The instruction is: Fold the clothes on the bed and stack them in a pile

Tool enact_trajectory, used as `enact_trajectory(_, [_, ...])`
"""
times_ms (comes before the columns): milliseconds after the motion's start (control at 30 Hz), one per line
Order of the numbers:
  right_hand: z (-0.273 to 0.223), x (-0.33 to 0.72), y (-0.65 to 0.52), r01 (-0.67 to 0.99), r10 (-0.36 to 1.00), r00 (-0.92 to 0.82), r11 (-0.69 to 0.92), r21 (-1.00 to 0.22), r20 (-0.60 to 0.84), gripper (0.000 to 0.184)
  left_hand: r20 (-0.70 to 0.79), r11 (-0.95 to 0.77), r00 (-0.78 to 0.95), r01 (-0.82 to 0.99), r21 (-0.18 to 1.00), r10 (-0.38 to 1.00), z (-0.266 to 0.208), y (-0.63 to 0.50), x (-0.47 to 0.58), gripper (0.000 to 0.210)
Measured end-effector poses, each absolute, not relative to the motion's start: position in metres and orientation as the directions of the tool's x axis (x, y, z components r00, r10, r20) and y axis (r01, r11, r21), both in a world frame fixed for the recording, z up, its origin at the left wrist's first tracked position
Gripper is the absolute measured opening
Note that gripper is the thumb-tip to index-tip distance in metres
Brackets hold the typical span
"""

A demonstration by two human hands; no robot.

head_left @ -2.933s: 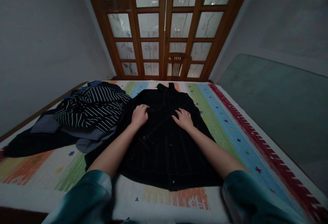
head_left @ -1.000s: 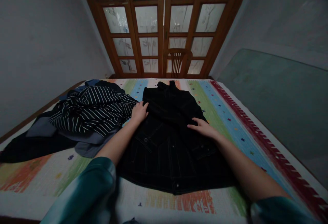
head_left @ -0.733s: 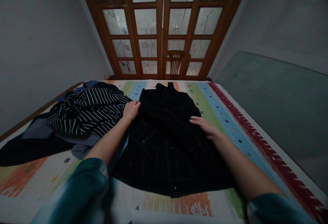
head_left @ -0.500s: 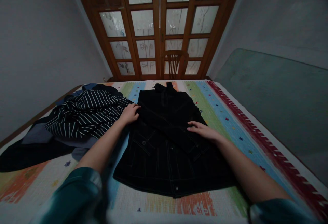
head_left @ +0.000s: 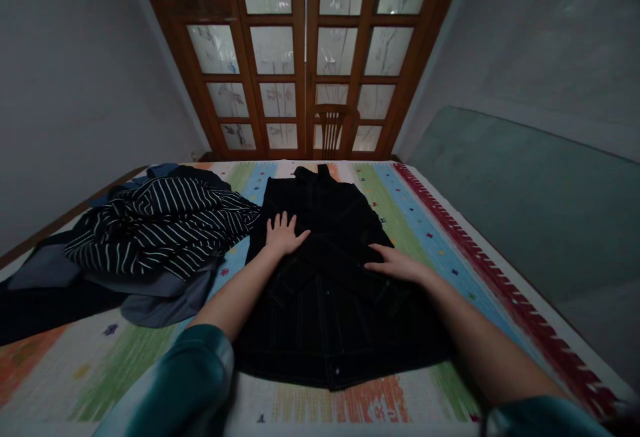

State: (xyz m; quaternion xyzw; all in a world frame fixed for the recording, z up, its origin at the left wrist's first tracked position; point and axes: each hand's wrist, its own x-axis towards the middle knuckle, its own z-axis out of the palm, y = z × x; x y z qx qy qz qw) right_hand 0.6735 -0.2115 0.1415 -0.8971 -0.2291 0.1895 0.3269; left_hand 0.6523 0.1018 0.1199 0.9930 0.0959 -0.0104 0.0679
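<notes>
A black jacket with pale stitching lies front up across the table, its collar toward the far side and its hem near me. Both of its sleeves are folded over the front. On the jacket's left part rests my left hand, flat with its fingers spread. My right hand touches the right part of the jacket, over the folded sleeve there. Its thumb and fingers are apart, and it grips nothing.
A heap of clothes, with a black-and-white striped garment on top, lies to the left. The table has a colourful striped cloth. Beyond it stand a wooden chair and glass-paned doors. A pale green board leans at the right.
My left hand has moved right from the jacket's left edge and spread flat. The left sleeve now lies folded across the front. My right hand has stayed almost in place.
</notes>
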Motion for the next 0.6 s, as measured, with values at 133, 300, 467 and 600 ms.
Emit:
enact_trajectory(133, [0.163,0.683,-0.199,0.511,0.599,0.798,-0.728,-0.458,-0.063,0.055,0.041,-0.979,0.983,0.172,0.113,0.178,0.11,0.104,0.647,0.081])
enact_trajectory(300, [0.153,0.676,-0.154,0.702,0.697,0.7,-0.632,-0.327,0.156,0.059,0.075,-0.99,0.994,0.067,0.124,0.077,0.11,0.105,0.645,0.073])
enact_trajectory(467, [0.105,0.663,-0.139,0.7,0.709,0.705,-0.693,-0.174,0.009,0.068,0.019,-0.982,0.994,0.105,0.155,0.109,0.108,0.113,0.646,0.078])
enact_trajectory(600, [0.098,0.661,-0.142,0.694,0.701,0.713,-0.704,-0.15,0.006,0.07,0.026,-0.983,0.993,0.113,0.145,0.118,0.107,0.114,0.645,0.079])
